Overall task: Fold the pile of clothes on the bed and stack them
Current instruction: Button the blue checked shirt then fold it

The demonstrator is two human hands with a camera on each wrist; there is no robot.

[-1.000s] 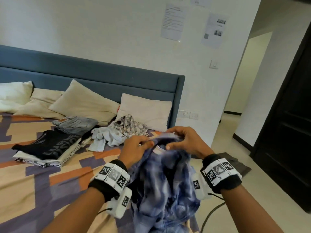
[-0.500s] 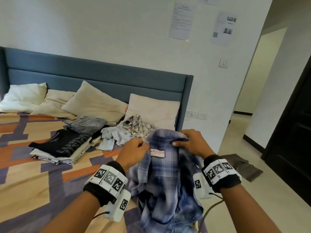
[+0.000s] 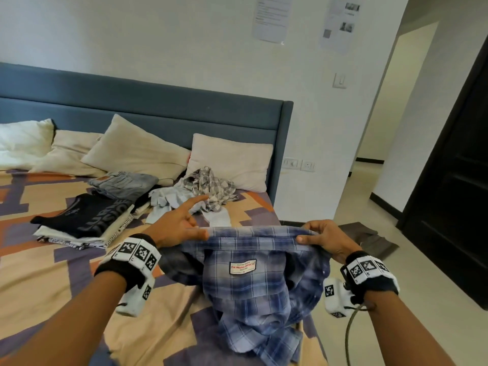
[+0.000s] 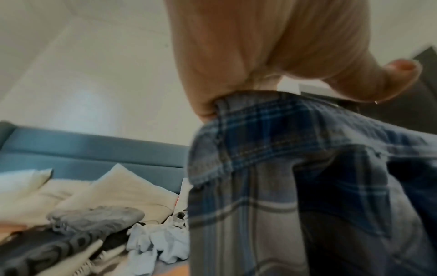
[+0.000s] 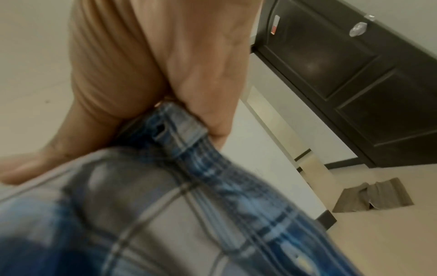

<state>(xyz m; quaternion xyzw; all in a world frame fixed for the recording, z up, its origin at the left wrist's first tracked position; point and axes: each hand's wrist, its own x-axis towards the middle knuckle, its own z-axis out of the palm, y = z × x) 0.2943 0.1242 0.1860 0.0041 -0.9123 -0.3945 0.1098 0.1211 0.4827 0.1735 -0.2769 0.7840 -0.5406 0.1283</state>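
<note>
**Ana:** Blue plaid, collar up. The shirt (image 3: pixel 250 281) is stretched between both hands over the near corner of the bed (image 3: pixel 39 281), inside facing us, white neck label showing, body and sleeves hanging bunched onto the patterned cover.

**Raj:** Grip check. The left hand (image 3: pixel 175 228) pinches one end of the collar with thumb and lower fingers, index finger pointing free. The right hand (image 3: pixel 326 240) has thumb on top and fingers curled under the other end. Both wrist views show cloth clamped in the hands.

**Ana:** So how should this step go?

**Raj:** My read is they're opening it out before folding. Keep the collar taut and level, give it a shake so the sleeves drop clear, then lay it flat on the cover. Thin woven cotton, I'd guess, limp and creased, so it wants smoothing first.

**Ana:** Plenty left?

**Raj:** Looks so. Towards the headboard there's a folded stack (image 3: pixel 87 223) with a dark printed tee on top, folded grey jeans (image 3: pixel 124 182) behind it, and just beside them the unfolded pile (image 3: pixel 196 196), a checked shirt over pale garments, below the pillows (image 3: pixel 227 161).

**Ana:** And the finished shirt?

**Raj:** Onto that stack, I'd expect.
</note>
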